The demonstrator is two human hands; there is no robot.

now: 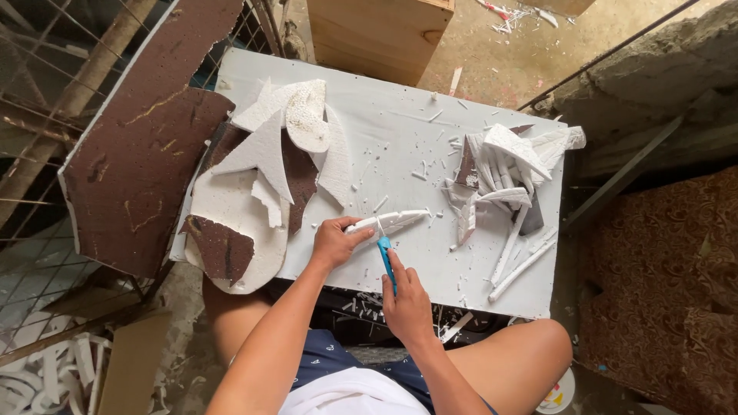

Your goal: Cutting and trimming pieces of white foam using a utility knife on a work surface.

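Left hand (332, 242): pinching the near end of a white foam strip (396, 221), which lies on the white desk (400, 146) near its front edge.
Right hand (405, 303): closed round a blue-handled knife (387, 261), blade tip at the strip — just beside the left fingers.
Risk, slip: the blade could jump toward the left thumb, being so close.
Risk, snap: the thin strip could break if pressed hard.
Risk, clutter: loose foam crumbs may let the strip skid.
Counts: one knife, one strip in hand, two hands — two scrap piles, left (265, 177) and right (503, 177); pieces too many to count.
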